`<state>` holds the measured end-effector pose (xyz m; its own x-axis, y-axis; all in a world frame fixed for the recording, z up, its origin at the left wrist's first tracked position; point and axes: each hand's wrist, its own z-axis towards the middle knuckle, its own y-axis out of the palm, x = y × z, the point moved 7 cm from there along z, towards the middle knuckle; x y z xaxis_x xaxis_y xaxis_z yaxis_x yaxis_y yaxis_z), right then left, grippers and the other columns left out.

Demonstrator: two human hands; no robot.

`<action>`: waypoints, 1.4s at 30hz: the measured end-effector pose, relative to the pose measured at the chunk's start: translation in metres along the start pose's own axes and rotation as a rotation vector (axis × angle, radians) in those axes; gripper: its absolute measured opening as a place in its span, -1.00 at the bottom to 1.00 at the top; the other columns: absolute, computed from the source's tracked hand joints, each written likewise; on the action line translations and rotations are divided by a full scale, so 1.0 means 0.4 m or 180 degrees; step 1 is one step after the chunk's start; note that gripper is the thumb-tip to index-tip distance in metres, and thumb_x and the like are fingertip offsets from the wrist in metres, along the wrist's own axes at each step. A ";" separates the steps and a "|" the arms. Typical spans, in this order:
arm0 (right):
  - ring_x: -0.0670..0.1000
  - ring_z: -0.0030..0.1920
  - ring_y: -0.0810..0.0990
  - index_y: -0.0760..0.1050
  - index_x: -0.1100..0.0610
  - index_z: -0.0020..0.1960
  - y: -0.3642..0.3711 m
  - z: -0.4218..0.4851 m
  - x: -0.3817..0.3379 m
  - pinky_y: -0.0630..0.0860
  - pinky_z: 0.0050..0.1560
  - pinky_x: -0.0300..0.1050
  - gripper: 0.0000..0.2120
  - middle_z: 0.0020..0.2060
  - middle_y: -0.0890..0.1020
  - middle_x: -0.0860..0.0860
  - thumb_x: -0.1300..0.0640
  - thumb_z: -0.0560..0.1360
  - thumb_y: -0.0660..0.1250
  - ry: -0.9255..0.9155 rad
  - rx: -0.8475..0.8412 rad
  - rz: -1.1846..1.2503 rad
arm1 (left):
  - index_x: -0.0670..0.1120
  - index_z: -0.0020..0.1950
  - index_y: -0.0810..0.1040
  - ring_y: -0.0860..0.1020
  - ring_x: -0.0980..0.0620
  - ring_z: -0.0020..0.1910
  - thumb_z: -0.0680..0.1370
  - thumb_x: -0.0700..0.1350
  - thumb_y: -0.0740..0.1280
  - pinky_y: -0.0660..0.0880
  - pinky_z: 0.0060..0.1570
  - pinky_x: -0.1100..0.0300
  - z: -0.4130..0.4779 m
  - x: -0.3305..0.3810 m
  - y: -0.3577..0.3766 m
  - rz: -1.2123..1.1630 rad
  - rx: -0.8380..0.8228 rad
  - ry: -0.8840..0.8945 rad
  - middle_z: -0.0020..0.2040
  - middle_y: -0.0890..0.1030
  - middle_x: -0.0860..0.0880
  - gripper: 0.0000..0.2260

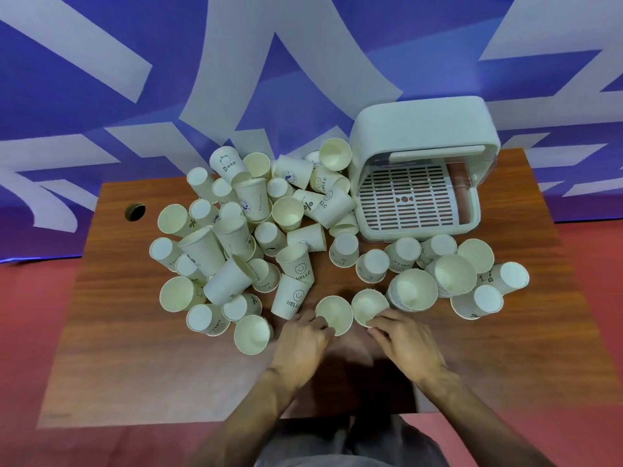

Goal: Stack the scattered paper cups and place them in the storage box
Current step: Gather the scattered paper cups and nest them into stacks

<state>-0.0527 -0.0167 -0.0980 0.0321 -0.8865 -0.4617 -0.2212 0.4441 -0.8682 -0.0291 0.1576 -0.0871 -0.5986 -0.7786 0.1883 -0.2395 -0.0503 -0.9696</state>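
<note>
A blue backdrop (101, 35) with broad white strokes fills the far side, and below it a red floor (40, 315) surrounds the brown wooden worktop (151, 372). At the worktop's far right corner stands the white storage box (421, 123), its front open towards the person and a slatted white tray (408, 197) showing inside; no cups lie on the tray. A big heap of paper cups (232, 237) covers the middle and left of the worktop and reaches the box's left wall; some stand upright, some are upside down, some lie on their sides, and several carry "HELLO" with a smiley, "Bear" or a percent sign. A smaller group of cups (374, 264) sits in front of the box, most of them upside down. Among these stand two nested stacks mouth up, the near stack (413, 289) and the far stack (453, 274), side by side. The left hand (300, 342) and right hand (404, 342) reach in from the near edge. The left grip is closed on the near rim of an upright left-hand cup (333, 313); the right grip is closed on the near rim of the upright right-hand cup (369, 306), which touches the near stack. The two held cups stand just beside each other. A round cable hole (135, 211) sits near the worktop's far left corner.
</note>
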 end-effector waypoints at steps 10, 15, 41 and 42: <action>0.03 0.01 0.63 0.61 -0.07 0.11 -0.001 0.042 -0.044 0.44 -0.20 -0.15 -0.83 0.04 0.64 -0.12 0.00 0.56 0.30 0.0365 -0.0347 -0.0273 | 0.02 -0.26 0.61 0.54 0.01 -0.22 0.40 0.06 0.49 0.47 -0.39 0.20 0.037 -0.023 0.013 -0.0227 0.0020 -0.0091 -0.26 0.57 0.07 -0.85; 0.00 -0.13 0.66 0.54 -0.08 0.19 -0.086 0.064 -0.100 0.53 -0.24 -0.09 -0.74 0.11 0.62 -0.18 -0.07 0.52 0.30 0.0307 -0.0029 -0.0264 | 0.05 0.06 0.62 0.58 0.05 -0.13 0.53 0.07 0.35 0.53 -0.24 0.14 0.037 -0.069 -0.089 -0.0539 0.0633 -0.0225 -0.06 0.62 0.11 -0.83; -0.05 -0.12 0.67 0.55 -0.08 0.15 -0.148 0.540 -0.017 0.60 -0.02 0.07 -0.75 -0.03 0.67 -0.11 -0.13 0.52 0.29 0.1180 0.0159 0.1181 | -0.02 -0.04 0.57 0.62 -0.07 -0.10 0.60 0.12 0.23 0.33 -0.28 0.17 0.224 -0.324 -0.125 -0.0223 -0.0251 -0.1544 -0.12 0.66 -0.03 -0.75; -0.06 -0.13 0.67 0.57 -0.08 0.11 -0.152 0.531 -0.021 0.61 -0.03 0.05 -0.77 -0.07 0.67 -0.12 -0.13 0.51 0.30 0.1197 0.0189 0.1257 | -0.01 -0.05 0.57 0.62 -0.06 -0.12 0.60 0.14 0.24 0.35 -0.28 0.17 0.220 -0.318 -0.134 -0.0224 -0.0206 -0.1545 -0.13 0.66 -0.02 -0.75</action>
<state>0.1675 -0.0087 -0.0798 -0.3954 -0.6314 -0.6671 -0.0902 0.7495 -0.6559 0.1274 0.2044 -0.0728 -0.1579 -0.9770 0.1435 -0.3228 -0.0863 -0.9425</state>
